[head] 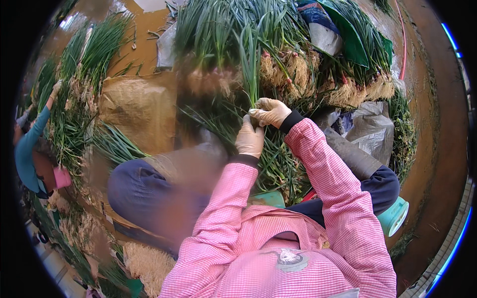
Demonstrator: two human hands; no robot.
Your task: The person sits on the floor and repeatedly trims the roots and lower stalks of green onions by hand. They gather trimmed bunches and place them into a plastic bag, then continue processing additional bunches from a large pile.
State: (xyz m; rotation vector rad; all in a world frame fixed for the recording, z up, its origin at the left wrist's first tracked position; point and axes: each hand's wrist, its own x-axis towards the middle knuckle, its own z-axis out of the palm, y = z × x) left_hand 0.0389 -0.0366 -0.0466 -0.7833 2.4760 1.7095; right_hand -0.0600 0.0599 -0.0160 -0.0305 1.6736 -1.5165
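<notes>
Before me, my left hand (250, 138) and my right hand (275, 111), both in thin pale gloves, meet at the lower end of an upright green onion or green garlic plant (252, 63). Its leaves rise away from me. The fingers of my right hand pinch its base; the thumb and fingers of my left hand close on it just below. My fingers hide the plant's root end. Beyond my hands lies a thick row of similar plants (212, 33), with reddish bulbs and pale roots (298, 70) turned towards me. Loose leaves and trimmings (283, 171) cover the ground under my hands.
A brown woven sack (139, 108) lies to the left, beside a small bunch of leaves (117, 143). Further left, another person (31, 152) reaches into more plants (100, 48). A grey plastic sheet (372, 123) and a turquoise plastic stool (395, 218) are on the right. Blurred smears cover part of the view.
</notes>
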